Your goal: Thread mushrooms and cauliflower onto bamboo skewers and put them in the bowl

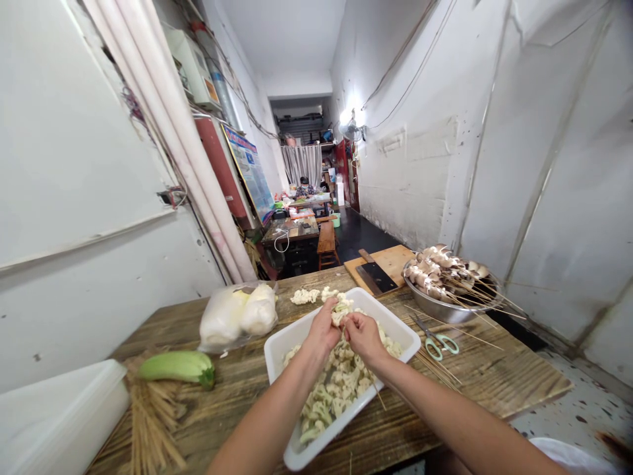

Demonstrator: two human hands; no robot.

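A white plastic tray (pixel 277 356) full of cut cauliflower florets (pixel 341 382) sits on the wooden table. Above its far half, my left hand (pixel 324 326) is closed around a cauliflower floret (pixel 341 310). My right hand (pixel 363 335) meets it there, fingers pinched at the floret's near side. From under my right wrist pokes the end of a thin bamboo skewer (pixel 380 398), in line with the pinch; the rest of it is hidden by the hand. Skewered florets (pixel 305 297) lie on the table just beyond the tray.
To the right are green-handled scissors (pixel 440 344), loose skewers (pixel 438 369) and a metal bowl (pixel 448 311) of skewered mushrooms. A cleaver (pixel 376 276) rests on a cutting board (pixel 398 260). Leftward lie bagged cauliflower (pixel 240 316), a green squash (pixel 173 367), more skewers (pixel 153 422) and a white container (pixel 64 415).
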